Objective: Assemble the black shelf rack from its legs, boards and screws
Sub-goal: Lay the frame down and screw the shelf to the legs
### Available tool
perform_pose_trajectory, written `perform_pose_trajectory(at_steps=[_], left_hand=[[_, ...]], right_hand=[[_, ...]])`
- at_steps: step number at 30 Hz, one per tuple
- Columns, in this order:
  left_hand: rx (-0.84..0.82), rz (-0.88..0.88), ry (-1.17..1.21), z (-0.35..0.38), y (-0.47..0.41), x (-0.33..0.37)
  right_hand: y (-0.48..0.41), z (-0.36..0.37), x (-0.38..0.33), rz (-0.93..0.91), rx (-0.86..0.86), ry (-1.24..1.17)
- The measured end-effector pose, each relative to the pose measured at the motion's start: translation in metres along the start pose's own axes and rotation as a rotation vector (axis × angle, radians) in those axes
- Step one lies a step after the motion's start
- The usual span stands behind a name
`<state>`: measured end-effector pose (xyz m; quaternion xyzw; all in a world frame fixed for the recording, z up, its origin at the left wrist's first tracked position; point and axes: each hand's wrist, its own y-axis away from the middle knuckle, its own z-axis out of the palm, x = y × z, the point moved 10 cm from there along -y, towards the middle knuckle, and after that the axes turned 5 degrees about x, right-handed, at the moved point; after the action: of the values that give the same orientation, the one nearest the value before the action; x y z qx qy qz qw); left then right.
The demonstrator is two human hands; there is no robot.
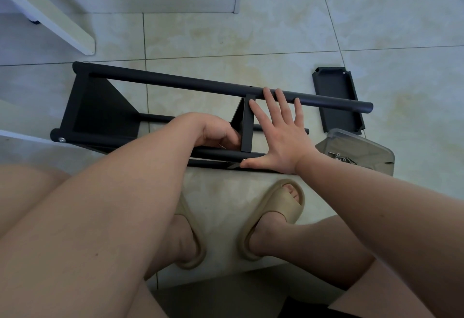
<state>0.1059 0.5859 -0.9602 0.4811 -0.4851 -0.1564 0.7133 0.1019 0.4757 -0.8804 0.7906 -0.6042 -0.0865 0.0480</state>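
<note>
Rack (175, 83) on its side, floor (251, 41): your right hand (281, 137) flat across it, your left hand (216, 132) curled at its middle board (247, 129). Loose board (336, 97), screw tub (351, 137) beside.

The rack's legs (190, 84) and loose board (337, 99) looked matt black metal, the floor tiles (251, 29) glossy glazed, the sandals (276, 214) smooth matt rubber, the container (359, 152) translucent plastic.

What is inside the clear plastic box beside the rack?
A few small screws lie in the clear plastic box. The right forearm covers part of its near edge, so what lies there cannot be seen.
</note>
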Motion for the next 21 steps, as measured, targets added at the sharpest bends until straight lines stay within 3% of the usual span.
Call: perform_pose_trajectory(at_steps=[21], left_hand=[[0.023, 0.014, -0.011, -0.0043, -0.0035, -0.0029]], right_hand=[[0.0006, -0.0001, -0.0007, -0.002, -0.001, 0.004]])
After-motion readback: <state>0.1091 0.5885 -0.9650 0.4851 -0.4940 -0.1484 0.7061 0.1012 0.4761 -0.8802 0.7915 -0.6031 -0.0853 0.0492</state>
